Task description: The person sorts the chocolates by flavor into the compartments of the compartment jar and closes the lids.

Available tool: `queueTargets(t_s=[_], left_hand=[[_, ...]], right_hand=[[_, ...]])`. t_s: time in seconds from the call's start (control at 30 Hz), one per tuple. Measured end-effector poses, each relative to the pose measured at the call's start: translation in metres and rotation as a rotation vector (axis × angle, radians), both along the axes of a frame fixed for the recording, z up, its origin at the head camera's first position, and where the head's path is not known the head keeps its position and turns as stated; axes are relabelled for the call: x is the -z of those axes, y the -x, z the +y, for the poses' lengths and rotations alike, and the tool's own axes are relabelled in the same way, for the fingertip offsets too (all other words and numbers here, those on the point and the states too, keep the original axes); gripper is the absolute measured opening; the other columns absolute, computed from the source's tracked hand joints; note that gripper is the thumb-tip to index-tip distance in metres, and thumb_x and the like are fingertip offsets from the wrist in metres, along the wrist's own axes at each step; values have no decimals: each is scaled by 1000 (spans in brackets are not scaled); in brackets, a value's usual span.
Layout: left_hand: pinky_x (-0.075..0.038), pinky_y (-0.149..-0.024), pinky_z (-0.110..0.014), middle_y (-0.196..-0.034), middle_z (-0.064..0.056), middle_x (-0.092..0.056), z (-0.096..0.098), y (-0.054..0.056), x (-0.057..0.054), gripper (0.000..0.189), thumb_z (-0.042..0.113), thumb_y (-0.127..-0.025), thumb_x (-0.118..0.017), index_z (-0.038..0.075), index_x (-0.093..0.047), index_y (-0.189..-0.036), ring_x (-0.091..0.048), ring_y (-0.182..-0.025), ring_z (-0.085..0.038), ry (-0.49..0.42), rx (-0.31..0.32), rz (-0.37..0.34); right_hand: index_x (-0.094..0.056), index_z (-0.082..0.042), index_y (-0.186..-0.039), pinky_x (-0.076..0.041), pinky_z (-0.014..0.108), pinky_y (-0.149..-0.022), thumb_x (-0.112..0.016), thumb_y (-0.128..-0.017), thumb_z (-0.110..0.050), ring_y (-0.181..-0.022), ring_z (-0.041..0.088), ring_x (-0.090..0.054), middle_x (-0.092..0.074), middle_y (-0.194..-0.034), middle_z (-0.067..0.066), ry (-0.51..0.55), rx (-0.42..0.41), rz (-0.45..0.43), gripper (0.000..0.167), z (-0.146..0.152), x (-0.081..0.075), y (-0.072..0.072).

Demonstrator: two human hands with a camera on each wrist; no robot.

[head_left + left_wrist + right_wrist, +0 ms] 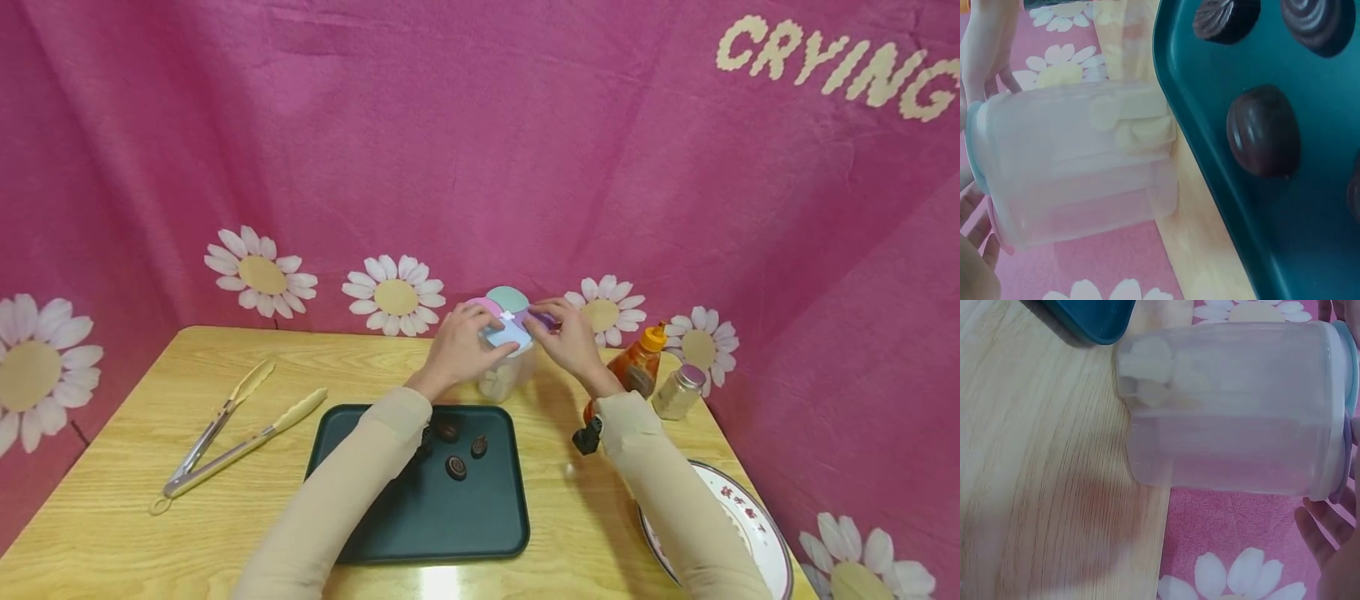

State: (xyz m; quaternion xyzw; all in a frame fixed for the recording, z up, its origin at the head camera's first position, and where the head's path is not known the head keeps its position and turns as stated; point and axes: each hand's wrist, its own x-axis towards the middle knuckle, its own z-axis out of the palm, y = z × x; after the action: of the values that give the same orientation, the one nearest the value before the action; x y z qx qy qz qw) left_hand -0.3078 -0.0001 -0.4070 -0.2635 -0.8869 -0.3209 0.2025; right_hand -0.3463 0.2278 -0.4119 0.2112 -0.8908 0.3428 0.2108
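Observation:
A translucent storage container (501, 382) stands behind the tray, topped by a round lid (507, 298) with green, pink, blue and purple sections. My left hand (459, 346) grips the lid's left side, its thumb along the front edge and fingers over the top. On the opposite side, my right hand (570, 340) holds the lid by its purple section. Pale pieces (1150, 365) lie at the container's bottom in the right wrist view. Fingers of both hands appear at the lid rim in the left wrist view, partly cut off by the frame.
A dark green tray (450, 525) with several chocolates (456, 467) lies in front. Metal tongs with beige tips (300, 408) rest spread at left. On the right are a sauce bottle (639, 367), a small jar (678, 393) and a white plate (765, 546) partly under my right forearm.

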Motion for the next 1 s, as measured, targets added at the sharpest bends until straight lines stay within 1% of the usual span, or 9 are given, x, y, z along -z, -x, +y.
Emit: queueTargets(t_s=[0.07, 0.13, 0.23, 0.33, 0.5, 0.63, 0.77, 0.9, 1.0], left_hand=[[-49, -104, -44, -120, -6, -72, -3, -1, -2, 40, 46, -88, -83, 12, -78, -108, -61, -118, -27, 20, -15, -7], [-50, -102, -43, -121, -4, -73, -6, -1, -4, 40, 47, -88, -83, 13, -78, -110, -61, -116, -26, 33, -28, -29], [-51, -99, -43, -120, -1, -75, -10, -3, -7, 38, 47, -90, -81, 16, -79, -111, -60, -114, -25, 59, -39, -52], [-51, -99, -42, -121, -1, -74, -14, -3, -9, 37, 46, -92, -78, 16, -79, -112, -60, -115, -25, 78, -35, -67], [-53, -100, -42, -123, -2, -73, -21, -1, -11, 35, 43, -95, -75, 15, -78, -115, -61, -118, -25, 92, -18, -91], [-55, -96, -42, -122, -2, -73, -27, 2, -14, 32, 40, -96, -74, 15, -78, -116, -61, -117, -25, 91, -19, -128], [-55, -94, -43, -120, -4, -73, -32, 5, -15, 30, 35, -96, -72, 14, -78, -116, -60, -115, -25, 54, -35, -167], [-53, -97, -44, -120, -6, -72, -34, 8, -14, 29, 30, -94, -70, 12, -78, -115, -60, -114, -26, 30, -37, -165], [-53, -96, -44, -120, -6, -71, -32, 4, -12, 28, 32, -95, -72, 12, -79, -113, -60, -111, -26, 34, -32, -139]], right_hand=[[-78, -4, -119, -59, 49, -91, -75, -97, -26, -107, 32, -71, -73, -121, 15, -4, -9, 11, 31, 0, 0, -2], [-78, -4, -119, -59, 48, -90, -76, -97, -26, -106, 32, -71, -73, -120, 15, -8, -17, 14, 31, 1, -1, -5], [-78, -4, -120, -59, 46, -88, -75, -98, -26, -104, 31, -70, -73, -120, 15, -2, -26, 6, 31, 2, 0, -11], [-78, -6, -121, -58, 43, -85, -75, -98, -27, -101, 28, -68, -72, -120, 14, -1, -27, 9, 31, 2, 2, -15], [-79, -7, -120, -55, 39, -80, -77, -97, -26, -94, 27, -67, -72, -118, 13, 12, -32, 29, 30, 1, 4, -18], [-78, -7, -120, -58, 40, -83, -77, -96, -24, -98, 28, -70, -72, -120, 13, 39, -42, 22, 30, -1, 7, -20], [-77, -6, -122, -61, 44, -88, -76, -97, -25, -105, 30, -71, -70, -125, 14, 65, -52, -12, 31, -7, 8, -25], [-76, -6, -124, -62, 48, -93, -75, -98, -26, -109, 32, -71, -69, -126, 15, 50, -70, -22, 34, -10, 7, -29], [-76, -7, -124, -62, 48, -92, -75, -98, -27, -110, 31, -70, -69, -126, 14, 25, -81, -10, 33, -7, 6, -29]])
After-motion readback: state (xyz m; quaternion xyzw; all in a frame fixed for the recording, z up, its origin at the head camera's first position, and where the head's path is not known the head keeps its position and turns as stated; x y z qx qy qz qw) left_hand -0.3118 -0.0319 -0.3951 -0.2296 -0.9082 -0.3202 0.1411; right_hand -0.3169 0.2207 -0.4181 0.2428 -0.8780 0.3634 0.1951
